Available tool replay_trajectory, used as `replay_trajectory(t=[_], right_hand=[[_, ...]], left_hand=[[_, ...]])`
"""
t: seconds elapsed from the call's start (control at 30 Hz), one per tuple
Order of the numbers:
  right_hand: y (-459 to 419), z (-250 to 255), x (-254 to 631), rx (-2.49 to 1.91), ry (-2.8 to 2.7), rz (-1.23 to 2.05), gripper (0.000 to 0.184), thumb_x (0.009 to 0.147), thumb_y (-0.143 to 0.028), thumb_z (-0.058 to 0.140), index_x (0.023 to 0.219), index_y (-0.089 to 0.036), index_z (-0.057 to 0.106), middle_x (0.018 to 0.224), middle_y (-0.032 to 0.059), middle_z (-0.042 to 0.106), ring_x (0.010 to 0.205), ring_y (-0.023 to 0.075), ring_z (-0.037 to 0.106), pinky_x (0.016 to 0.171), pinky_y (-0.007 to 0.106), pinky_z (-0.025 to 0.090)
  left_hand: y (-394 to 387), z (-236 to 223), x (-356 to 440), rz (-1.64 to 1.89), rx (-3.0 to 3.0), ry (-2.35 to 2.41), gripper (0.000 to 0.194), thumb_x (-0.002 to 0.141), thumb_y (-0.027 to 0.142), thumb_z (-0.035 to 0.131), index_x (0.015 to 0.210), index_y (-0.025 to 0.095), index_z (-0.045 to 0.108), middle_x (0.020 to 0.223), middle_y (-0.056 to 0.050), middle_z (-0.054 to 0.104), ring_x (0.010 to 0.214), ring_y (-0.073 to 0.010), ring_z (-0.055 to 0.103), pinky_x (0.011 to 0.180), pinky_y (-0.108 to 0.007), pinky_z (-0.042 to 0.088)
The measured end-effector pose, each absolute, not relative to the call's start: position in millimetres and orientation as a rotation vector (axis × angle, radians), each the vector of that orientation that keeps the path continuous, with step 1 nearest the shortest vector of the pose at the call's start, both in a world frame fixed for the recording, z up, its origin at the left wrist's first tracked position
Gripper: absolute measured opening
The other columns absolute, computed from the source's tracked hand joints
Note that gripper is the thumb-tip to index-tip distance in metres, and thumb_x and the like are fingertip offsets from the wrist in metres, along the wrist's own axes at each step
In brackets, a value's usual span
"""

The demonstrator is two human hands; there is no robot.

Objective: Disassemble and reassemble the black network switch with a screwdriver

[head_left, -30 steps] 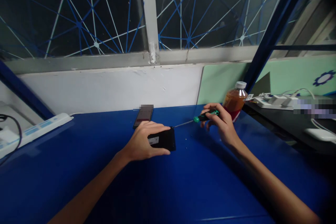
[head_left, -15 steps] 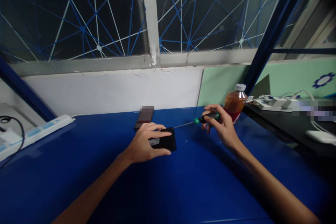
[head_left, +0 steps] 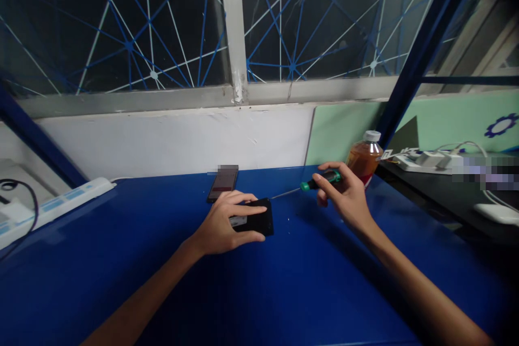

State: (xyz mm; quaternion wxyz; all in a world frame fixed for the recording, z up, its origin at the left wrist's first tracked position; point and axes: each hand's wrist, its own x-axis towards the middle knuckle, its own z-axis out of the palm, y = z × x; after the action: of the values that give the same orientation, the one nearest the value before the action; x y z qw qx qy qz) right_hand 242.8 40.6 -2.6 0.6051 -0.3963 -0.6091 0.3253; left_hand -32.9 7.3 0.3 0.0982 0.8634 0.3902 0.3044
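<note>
A flat black rectangular case (head_left: 259,221) with a pale label lies on the blue table. My left hand (head_left: 225,223) grips it from the left, fingers over the far side and top, thumb along the near edge; much of the case is hidden under it. My right hand (head_left: 344,192) is closed around the black and green handle of a screwdriver (head_left: 310,184). The screwdriver's thin shaft points left, and its tip is at the far right corner of the case. Whether the tip sits in a screw is too small to tell. Tiny light specks (head_left: 288,219) lie right of the case.
Behind my left hand lies a phone (head_left: 224,181). A bottle of amber drink (head_left: 365,155) stands just beyond my right hand. A white power strip (head_left: 60,204) runs along the left, and another with plugs (head_left: 430,160) sits on the black surface at right.
My right hand and the screwdriver handle have shifted slightly right, with the fingers placed a little differently on the handle. My left hand and the case stay nearly still.
</note>
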Motion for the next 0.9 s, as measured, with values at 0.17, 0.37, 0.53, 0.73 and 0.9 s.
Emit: replay_trajectory(t=[0.17, 0.37, 0.53, 0.73, 0.9], right_hand=[[40.0, -4.6, 240.9, -0.922, -1.422, 0.696, 0.023, 0.085, -0.038, 0.061, 0.099, -0.020, 0.054, 0.059, -0.0035, 0.056, 0.043, 0.0119, 0.056, 0.039, 0.023, 0.043], [38.6, -3.3, 237.9, -0.839, -1.376, 0.742, 0.025, 0.081, -0.033, 0.067, 0.097, -0.020, 0.053, 0.066, -0.0024, 0.057, 0.045, 0.0116, 0.056, 0.039, 0.023, 0.043], [37.9, -2.8, 238.9, -0.902, -1.379, 0.703, 0.024, 0.083, -0.036, 0.063, 0.099, -0.021, 0.054, 0.062, -0.0031, 0.055, 0.045, 0.0123, 0.056, 0.038, 0.023, 0.043], [38.4, 0.2, 240.5, -0.758, -1.393, 0.881, 0.029, 0.084, -0.032, 0.062, 0.108, -0.023, 0.049, 0.081, 0.0011, 0.061, 0.054, 0.0150, 0.062, 0.040, 0.025, 0.046], [33.8, 1.2, 237.0, -0.900, -1.409, 0.626, 0.018, 0.082, -0.032, 0.066, 0.091, -0.020, 0.055, 0.050, -0.0070, 0.049, 0.038, 0.0092, 0.051, 0.041, 0.023, 0.043]], left_hand=[[6.0, 0.8, -32.3, 0.892, 2.554, 1.148, 0.046, 0.066, 0.051, 0.076, 0.107, 0.032, 0.070, 0.117, -0.007, 0.065, 0.106, -0.0293, 0.059, 0.098, -0.058, 0.036], [6.6, 1.0, -33.1, 0.919, 2.549, 1.154, 0.046, 0.066, 0.050, 0.077, 0.107, 0.031, 0.070, 0.116, -0.007, 0.066, 0.105, -0.0293, 0.060, 0.097, -0.057, 0.037], [7.4, 1.0, -33.0, 0.930, 2.559, 1.161, 0.046, 0.065, 0.049, 0.077, 0.107, 0.030, 0.070, 0.115, -0.007, 0.066, 0.104, -0.0287, 0.060, 0.098, -0.056, 0.038], [8.6, 0.7, -32.4, 0.940, 2.549, 1.169, 0.045, 0.065, 0.049, 0.077, 0.106, 0.031, 0.070, 0.115, -0.007, 0.067, 0.104, -0.0286, 0.060, 0.097, -0.056, 0.038], [6.6, 0.3, -31.9, 0.947, 2.551, 1.187, 0.047, 0.064, 0.049, 0.078, 0.106, 0.031, 0.070, 0.117, -0.008, 0.066, 0.106, -0.0303, 0.060, 0.097, -0.058, 0.038]])
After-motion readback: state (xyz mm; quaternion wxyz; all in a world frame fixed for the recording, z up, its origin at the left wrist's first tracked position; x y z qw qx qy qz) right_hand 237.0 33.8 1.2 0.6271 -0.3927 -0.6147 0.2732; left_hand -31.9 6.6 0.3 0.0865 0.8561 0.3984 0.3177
